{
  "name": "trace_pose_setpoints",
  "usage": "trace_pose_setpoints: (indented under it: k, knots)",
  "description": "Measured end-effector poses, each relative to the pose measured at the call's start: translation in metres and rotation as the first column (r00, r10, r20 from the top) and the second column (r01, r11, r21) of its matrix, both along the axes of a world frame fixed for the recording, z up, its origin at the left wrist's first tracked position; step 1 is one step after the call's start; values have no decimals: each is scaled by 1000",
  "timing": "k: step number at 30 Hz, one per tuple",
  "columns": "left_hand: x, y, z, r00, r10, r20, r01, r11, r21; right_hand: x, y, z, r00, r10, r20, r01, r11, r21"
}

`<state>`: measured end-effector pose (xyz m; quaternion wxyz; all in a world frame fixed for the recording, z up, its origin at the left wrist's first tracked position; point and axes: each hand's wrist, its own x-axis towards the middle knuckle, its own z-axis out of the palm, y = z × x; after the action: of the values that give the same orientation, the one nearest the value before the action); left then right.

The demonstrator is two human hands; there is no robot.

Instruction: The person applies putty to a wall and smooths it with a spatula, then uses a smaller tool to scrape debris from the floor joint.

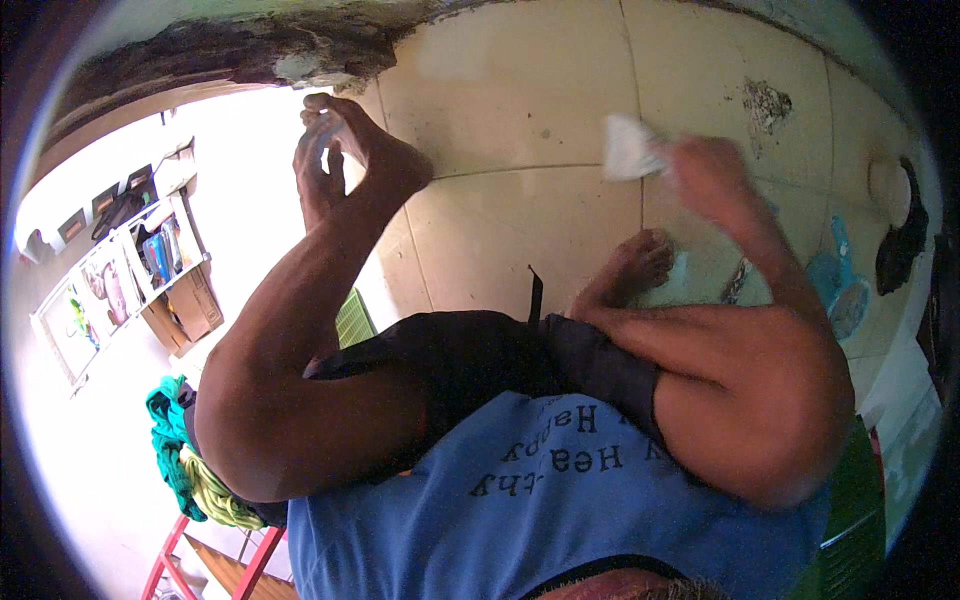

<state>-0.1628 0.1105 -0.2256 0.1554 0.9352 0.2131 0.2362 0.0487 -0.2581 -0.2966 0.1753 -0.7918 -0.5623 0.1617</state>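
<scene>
My right hand (708, 178) is closed on a scraper with a pale, flared blade (630, 148). It is held over the beige floor tiles, and the hand and tool are blurred; the handle is hidden in my fist. My left hand (318, 178) is out at the far left, its fingers stretched along the toes of my left foot (385, 150). Bright light shows through the gap between hand and foot, and nothing is visible in the fingers. My right foot (640, 262) lies on the tiles below the scraper.
A crumbling, dark-stained wall base (250, 50) runs along the far left. A dark patch (767, 103) marks the tiles at far right. Translucent blue pieces (848, 300) and a black item (900, 235) lie on the right. Green cloths (180, 450) hang by a red frame (262, 562).
</scene>
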Motion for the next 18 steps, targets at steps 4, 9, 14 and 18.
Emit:
trace_pose_setpoints:
  k: [4, 9, 14, 18]
  knots:
    - [0, -3, 5, 999, -20, 39, 21, 999, -26, 26, 39, 9, 998, -25, 66, 22, 998, 55]
    - [-29, -9, 18, 997, 48, 53, -47, 999, -27, 2, 118, 14, 988, 139, 71, -150, 971, 185]
    - [-9, -21, -4, 998, 49, -31, -50, 999, -19, -25, 171, -14, 952, 260, 162, -288, 941, 178]
    - [-33, -8, -3, 989, 151, -5, -150, 976, -156, -13, 175, -35, 929, 300, 218, -334, 932, 142]
